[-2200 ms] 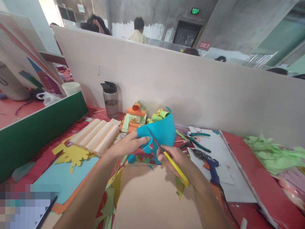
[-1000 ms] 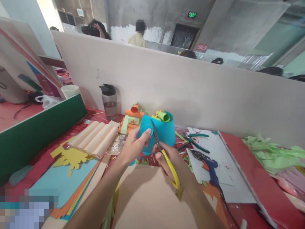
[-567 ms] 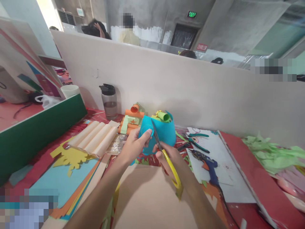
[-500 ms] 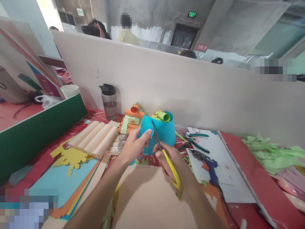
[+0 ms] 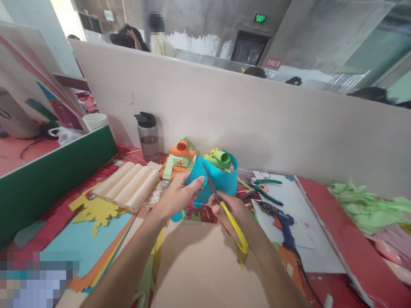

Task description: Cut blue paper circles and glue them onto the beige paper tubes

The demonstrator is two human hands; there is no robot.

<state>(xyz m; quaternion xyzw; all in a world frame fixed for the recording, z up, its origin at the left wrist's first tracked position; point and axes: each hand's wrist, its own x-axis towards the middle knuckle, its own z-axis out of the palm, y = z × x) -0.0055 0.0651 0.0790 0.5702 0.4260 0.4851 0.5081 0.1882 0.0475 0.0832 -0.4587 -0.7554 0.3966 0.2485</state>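
Note:
My left hand (image 5: 180, 194) pinches a curling sheet of blue paper (image 5: 221, 177) between thumb and fingers. A faint circle outline shows on the paper beside the thumb. In my right hand (image 5: 233, 209) is a pair of scissors (image 5: 231, 222) with yellow handles, its blades pointing up and away along the paper by my left thumb. Whether the blades are apart is hard to make out. Behind the sheet lie green paper rolls (image 5: 221, 156). Orange paper rolls (image 5: 182, 152) stand to their left. Below my hands is a beige sheet (image 5: 195, 265).
A water bottle (image 5: 147, 137) stands by the white partition (image 5: 257, 111). Cream paper rolls (image 5: 128, 184), a yellow cutout (image 5: 96, 211) and coloured sheets (image 5: 73, 248) lie left. To the right are pliers (image 5: 268, 190), a blue glue gun (image 5: 284, 222) with its cord, and green crumpled paper (image 5: 366, 205).
The blue paper has turned and lowered a little at its right side, showing more of its curl. Both hands keep their grip, nearly in place. A person beyond the partition has shifted left.

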